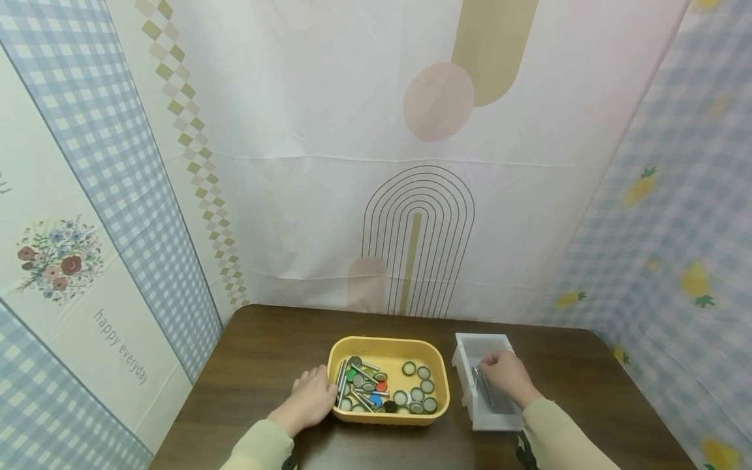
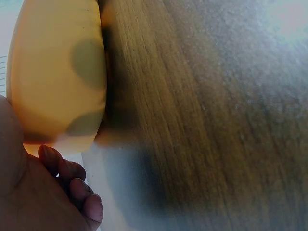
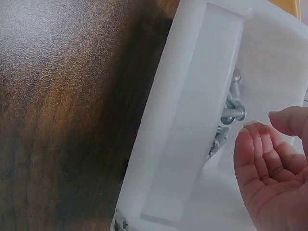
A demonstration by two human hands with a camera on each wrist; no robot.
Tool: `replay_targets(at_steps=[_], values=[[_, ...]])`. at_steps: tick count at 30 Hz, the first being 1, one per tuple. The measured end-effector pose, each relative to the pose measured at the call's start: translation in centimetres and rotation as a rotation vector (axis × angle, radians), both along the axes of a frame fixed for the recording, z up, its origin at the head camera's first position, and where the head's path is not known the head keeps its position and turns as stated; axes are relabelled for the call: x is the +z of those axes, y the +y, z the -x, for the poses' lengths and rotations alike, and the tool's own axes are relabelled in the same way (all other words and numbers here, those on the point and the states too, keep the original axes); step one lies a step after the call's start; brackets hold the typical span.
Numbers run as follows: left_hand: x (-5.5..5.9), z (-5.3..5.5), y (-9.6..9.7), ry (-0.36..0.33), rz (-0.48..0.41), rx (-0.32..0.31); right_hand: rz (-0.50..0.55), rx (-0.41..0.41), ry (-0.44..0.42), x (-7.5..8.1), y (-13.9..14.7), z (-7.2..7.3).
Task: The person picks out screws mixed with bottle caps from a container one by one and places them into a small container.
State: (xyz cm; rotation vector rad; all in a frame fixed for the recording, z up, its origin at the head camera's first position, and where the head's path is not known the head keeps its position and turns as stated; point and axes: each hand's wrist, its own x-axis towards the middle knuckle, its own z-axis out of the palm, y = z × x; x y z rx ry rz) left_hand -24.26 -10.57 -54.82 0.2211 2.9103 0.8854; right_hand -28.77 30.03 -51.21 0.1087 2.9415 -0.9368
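On the left, my left hand (image 1: 311,397) holds the rim of a yellow plastic basin (image 1: 386,346), its thumb by the rim and its fingers bent against the outer wall. Inside the basin lie several bolts (image 1: 372,393) and bottle caps (image 1: 417,394), mostly silvery, a few green, red, blue or black. My right hand (image 1: 506,375) is inside a white plastic bin (image 1: 493,423) to the right. In the right wrist view its fingers (image 3: 260,144) curve loosely, apart from the thumb, with nothing visible between them. Silver bolts (image 3: 233,113) lie in the bin near the fingertips.
Both containers stand on a dark brown wooden table (image 1: 264,346), side by side with a narrow gap. Printed cloth (image 1: 294,215) hangs behind the table's far edge, and checked cloth (image 1: 634,287) hangs at the right.
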Motion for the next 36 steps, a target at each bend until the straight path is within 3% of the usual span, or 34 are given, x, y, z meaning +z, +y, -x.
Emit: replay_targets(at_steps=[7, 14, 18, 23, 26, 31, 36], values=[[0.1, 0.0, 0.0, 0.005, -0.004, -0.004, 0.028, 0.003, -0.009, 0.5, 0.2, 0.2], [0.2, -0.1, 0.0, -0.003, 0.003, 0.004, 0.054, 0.041, 0.034, 2.1, -0.8, 0.7], [0.1, -0.1, 0.0, 0.002, -0.002, 0.009, 0.145, 0.069, 0.052, 2.9, -2.0, 1.0], [-0.2, 0.0, 0.0, 0.004, -0.014, 0.003, 0.308, 0.116, 0.055, 3.7, -4.1, 1.2], [-0.3, 0.0, 0.0, 0.009, -0.014, 0.000, 0.342, 0.141, 0.040, 4.1, -5.9, 1.3], [-0.1, 0.0, -0.1, -0.005, -0.015, -0.001, 0.344, 0.191, 0.030, 4.2, -9.4, 1.6], [0.0, -0.2, 0.0, -0.020, -0.024, 0.001, 0.299, 0.260, 0.042, 2.9, -12.2, 1.8]])
